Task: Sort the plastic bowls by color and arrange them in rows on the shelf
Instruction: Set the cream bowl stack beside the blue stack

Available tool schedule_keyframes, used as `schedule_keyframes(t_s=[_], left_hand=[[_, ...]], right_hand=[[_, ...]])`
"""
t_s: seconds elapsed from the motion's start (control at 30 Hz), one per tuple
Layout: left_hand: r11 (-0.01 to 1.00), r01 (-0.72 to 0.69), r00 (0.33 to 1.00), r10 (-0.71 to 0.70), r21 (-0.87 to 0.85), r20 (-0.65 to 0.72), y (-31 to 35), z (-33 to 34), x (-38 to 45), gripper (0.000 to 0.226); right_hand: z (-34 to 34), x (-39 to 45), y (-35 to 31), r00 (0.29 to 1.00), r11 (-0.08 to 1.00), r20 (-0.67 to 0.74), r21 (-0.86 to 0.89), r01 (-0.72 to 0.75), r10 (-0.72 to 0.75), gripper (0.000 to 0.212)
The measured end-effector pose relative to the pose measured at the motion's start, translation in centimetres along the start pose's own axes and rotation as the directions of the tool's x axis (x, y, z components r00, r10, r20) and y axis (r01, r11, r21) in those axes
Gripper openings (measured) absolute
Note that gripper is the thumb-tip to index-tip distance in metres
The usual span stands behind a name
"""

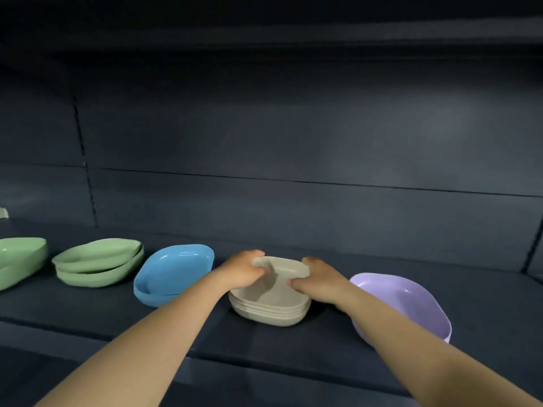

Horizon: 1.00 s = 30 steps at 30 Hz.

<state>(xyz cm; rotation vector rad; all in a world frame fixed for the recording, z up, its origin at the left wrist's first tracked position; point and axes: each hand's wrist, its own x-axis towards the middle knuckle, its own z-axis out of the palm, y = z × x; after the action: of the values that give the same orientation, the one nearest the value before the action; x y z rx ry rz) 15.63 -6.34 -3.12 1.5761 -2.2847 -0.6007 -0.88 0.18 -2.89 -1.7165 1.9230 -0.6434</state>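
Looks well along, judging by the layout. The dark shelf [264, 342] carries one row of bowls grouped by colour, running left to right across the lower half of the frame: a green bowl [20, 259] cut off at the far left edge, a green stack [98, 264] of approx. two beside it, a blue stack [173, 273] left of centre, the beige stack [271, 304] at centre, and a lilac stack [408, 304] at lower right. No mixed colours visible in any pile.

Both hands are on the beige stack. Left hand [245, 270] is curled over the top bowl's left rim, fingers hooked inside; right hand [318, 279] clamps the right rim the same way. So each hand grips the top beige bowl, w/ the stack sitting flat on the shelf between blue and lilac, apart from both.

Prob. step in hand: seating or squaring the top beige bowl onto its pile, though lifting it off can't be ruled out.

Left to do, as far as shown: the two green groups sit separate and the second is skewed, so maybe merge or straighten them; even out spacing. Whether more bowls wait out of frame, can't tell.
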Motion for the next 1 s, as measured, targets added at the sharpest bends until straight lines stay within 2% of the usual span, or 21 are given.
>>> schedule_keyframes(t_s=[0.1, 0.23, 0.3, 0.37, 0.5, 0.57, 0.67, 0.73, 0.83, 1.0], left_hand=[[0.991, 0.005, 1.000, -0.002, -0.137, 0.021, -1.0, 0.6, 0.1, 0.053], [0.903, 0.058, 0.998, -0.064, -0.426, 0.001, -2.3, 1.4, 0.1, 0.062], [0.836, 0.107, 0.993, -0.120, -0.538, 0.011, -2.6, 1.8, 0.3, 0.064], [0.740, 0.175, 0.983, -0.173, -0.649, 0.068, -2.8, 2.0, 0.6, 0.056], [0.594, 0.257, 0.964, -0.217, -0.763, 0.156, -2.8, 1.1, 0.9, 0.040], [0.566, 0.217, 0.972, -0.204, -0.796, 0.119, -1.9, 0.1, 0.9, 0.038], [0.561, 0.082, 0.992, -0.126, -0.824, 0.013, 0.9, -2.0, 0.3, 0.036], [0.546, -0.017, 0.996, -0.062, -0.838, -0.061, 3.6, -2.8, -0.5, 0.035], [0.494, -0.123, 0.991, 0.020, -0.861, -0.130, 8.3, -2.2, -1.9, 0.037], [0.436, -0.140, 0.990, 0.090, -0.889, -0.112, 17.7, 3.9, -2.9, 0.037]], right_hand=[[0.9, -0.7, 0.2, 0.998, 0.982, -0.010, 0.180, -0.054, 0.057, 0.043], [2.3, -0.4, 0.8, 0.985, 0.892, -0.040, 0.431, -0.132, 0.166, 0.048], [3.1, 0.3, 1.3, 0.968, 0.821, -0.056, 0.543, -0.176, 0.244, 0.046], [3.5, 0.8, 1.5, 0.955, 0.744, -0.049, 0.640, -0.194, 0.291, 0.046], [3.1, 0.9, 0.8, 0.953, 0.698, -0.089, 0.701, -0.148, 0.291, 0.045], [2.1, 0.6, 0.3, 0.957, 0.667, -0.155, 0.744, -0.051, 0.246, 0.047], [-0.4, -0.6, -0.2, 0.953, 0.595, -0.256, 0.796, 0.113, 0.162, 0.053], [-2.4, -2.0, 0.0, 0.948, 0.584, -0.301, 0.790, 0.188, 0.102, 0.058], [-5.9, -4.9, 1.9, 0.930, 0.604, -0.363, 0.756, 0.252, 0.066, 0.062], [-12.3, -11.0, 8.7, 0.909, 0.604, -0.401, 0.755, 0.256, 0.115, 0.054]])
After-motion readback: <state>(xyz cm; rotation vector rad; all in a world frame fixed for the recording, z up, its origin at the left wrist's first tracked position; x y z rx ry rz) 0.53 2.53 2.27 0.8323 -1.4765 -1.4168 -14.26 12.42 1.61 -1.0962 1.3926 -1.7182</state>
